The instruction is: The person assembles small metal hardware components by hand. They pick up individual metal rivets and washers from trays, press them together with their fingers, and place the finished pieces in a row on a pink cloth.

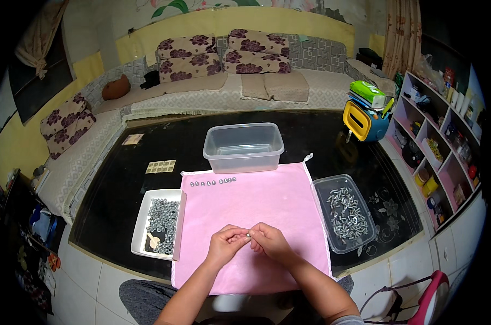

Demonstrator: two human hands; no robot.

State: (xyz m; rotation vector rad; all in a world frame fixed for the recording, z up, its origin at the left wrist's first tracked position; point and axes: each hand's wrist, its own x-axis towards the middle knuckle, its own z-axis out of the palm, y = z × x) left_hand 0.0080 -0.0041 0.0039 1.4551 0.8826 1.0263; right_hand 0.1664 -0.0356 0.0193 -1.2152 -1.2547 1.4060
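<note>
Pinching one small metal piece [248, 234] between them, your left hand [224, 245] and right hand [271, 242] meet over the near edge of the pink cloth [267, 197]; it could slip and roll off the table [121, 184]. Trays of parts flank you, white [141, 216] left, clear [324, 187] right; nothing blocks.

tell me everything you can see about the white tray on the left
The white tray is shallow and rectangular, likely plastic or card. It lies flat on the dark glass table, its right edge against the pink cloth. It is mostly filled with small grey metal nuts, with a small pale scoop-like piece at its near end. Neither hand touches it.
</note>
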